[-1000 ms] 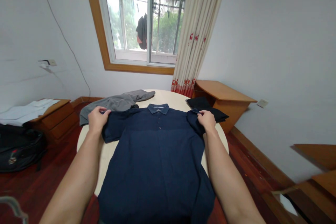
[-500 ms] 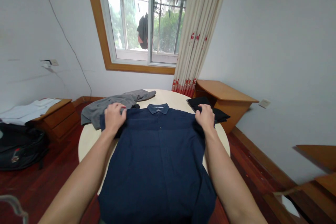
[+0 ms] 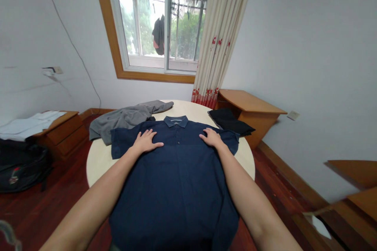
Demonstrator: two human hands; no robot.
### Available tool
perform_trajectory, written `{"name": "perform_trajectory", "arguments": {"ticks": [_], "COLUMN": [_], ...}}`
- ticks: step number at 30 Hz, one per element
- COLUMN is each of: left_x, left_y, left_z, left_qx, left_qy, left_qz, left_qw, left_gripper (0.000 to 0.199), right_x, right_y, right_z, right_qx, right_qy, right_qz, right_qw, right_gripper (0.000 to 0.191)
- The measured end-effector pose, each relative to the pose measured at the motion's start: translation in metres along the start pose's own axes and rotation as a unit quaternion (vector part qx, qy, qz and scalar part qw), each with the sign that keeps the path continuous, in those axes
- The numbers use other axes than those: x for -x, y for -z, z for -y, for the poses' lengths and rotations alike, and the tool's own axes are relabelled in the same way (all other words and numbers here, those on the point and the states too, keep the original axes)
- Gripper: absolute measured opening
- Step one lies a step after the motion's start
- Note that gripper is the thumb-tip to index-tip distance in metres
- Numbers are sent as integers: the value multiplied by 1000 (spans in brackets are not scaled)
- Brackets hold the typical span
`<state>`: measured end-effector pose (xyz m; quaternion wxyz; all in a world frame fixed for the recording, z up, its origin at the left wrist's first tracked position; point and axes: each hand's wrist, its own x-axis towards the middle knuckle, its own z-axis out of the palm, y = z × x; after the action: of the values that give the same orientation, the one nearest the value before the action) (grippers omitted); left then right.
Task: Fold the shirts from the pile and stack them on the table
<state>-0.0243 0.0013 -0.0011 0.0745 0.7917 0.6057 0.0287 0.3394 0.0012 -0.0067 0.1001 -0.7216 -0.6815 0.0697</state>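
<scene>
A dark navy collared shirt (image 3: 179, 180) lies front up across a round cream table (image 3: 96, 164), its collar toward the window and its lower part reaching past the near edge. My left hand (image 3: 145, 141) rests flat on the chest left of the buttons, fingers spread. On the other side of the buttons my right hand (image 3: 212, 138) lies open on the cloth near the shoulder. Both short sleeves are spread out to the sides. The hem at the bottom of the view is partly out of sight.
A crumpled grey garment (image 3: 123, 119) lies at the table's back left, and a folded black garment (image 3: 229, 121) at the back right. Beyond stands a wooden desk (image 3: 250, 102). To the left are a small drawer cabinet (image 3: 64, 137) and a black backpack (image 3: 23, 166).
Both hands have moved inward from the sleeves onto the chest of the shirt and now lie flat. The sleeves are now laid out wider and flatter.
</scene>
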Motion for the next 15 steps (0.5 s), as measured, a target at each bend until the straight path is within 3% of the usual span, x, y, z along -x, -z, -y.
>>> {"name": "perform_trajectory", "arguments": {"ticks": [3,6,11,13,15], "left_x": [-4,-6,-6,-6,-7], "left_y": [1,-1,-4,-3,-3], "left_z": [7,16,26,27,29], "left_qx": [5,-14,-58,-59,-43], "left_qy": [13,32,61,82,107], "left_qz": [29,24,-65,-100,-95], "left_qw": [999,999,994,990,989], "left_gripper": [104,101,91,92,93], "right_x": [-6,-11,-14,-11,-7], "right_y": [-5,-11,-12,-9,-6], "right_z": [-11,-20,-28,-24,-16], "right_qx": [-7,-7,-13,-23,-37], "right_qy": [-40,-70,-86,-68,-26], "right_qz": [-5,-16,-52,-67,-73], "right_qw": [999,997,995,995,996], "right_gripper": [62,66,65,61,58]}}
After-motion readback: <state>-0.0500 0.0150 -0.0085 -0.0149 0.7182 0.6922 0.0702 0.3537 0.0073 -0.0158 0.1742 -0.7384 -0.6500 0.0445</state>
